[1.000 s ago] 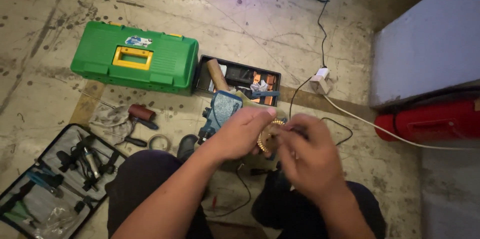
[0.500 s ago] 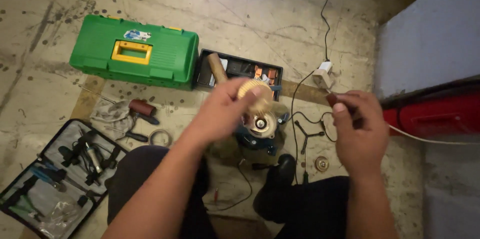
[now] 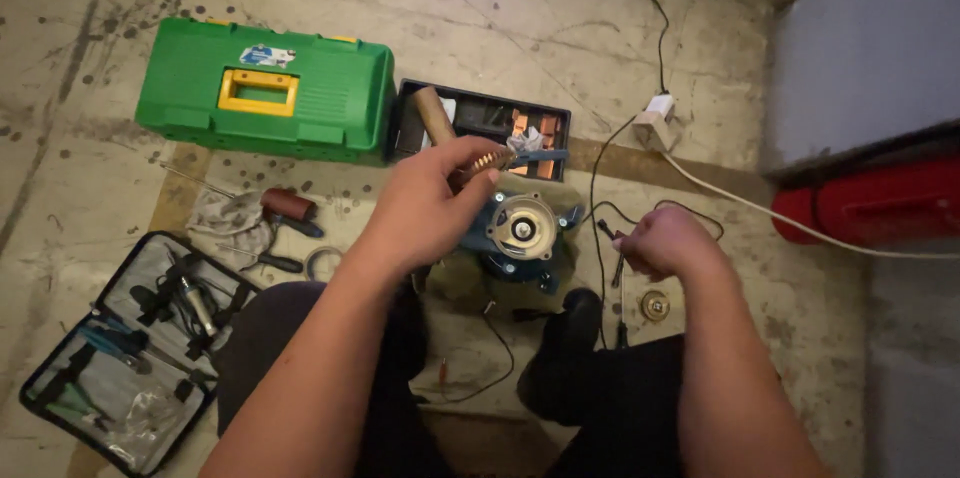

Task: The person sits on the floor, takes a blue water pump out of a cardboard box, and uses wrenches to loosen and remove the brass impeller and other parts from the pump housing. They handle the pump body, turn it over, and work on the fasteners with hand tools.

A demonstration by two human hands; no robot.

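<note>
Gripping a coppery part in my left hand, right hand clenched on a thin tool; black tray holds small parts, green toolbox shut.

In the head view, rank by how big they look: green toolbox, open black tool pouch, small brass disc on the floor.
1. green toolbox
2. open black tool pouch, nearly as large; it lies nearer the camera, so true order is unsure
3. brass disc, clearly smallest

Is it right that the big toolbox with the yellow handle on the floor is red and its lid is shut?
Not quite. The toolbox with the yellow handle is green, not red; the head view shows it clearly. Its lid is shut, and it sits on the floor beyond the left hand. The red thing is a different case at the right.
</note>
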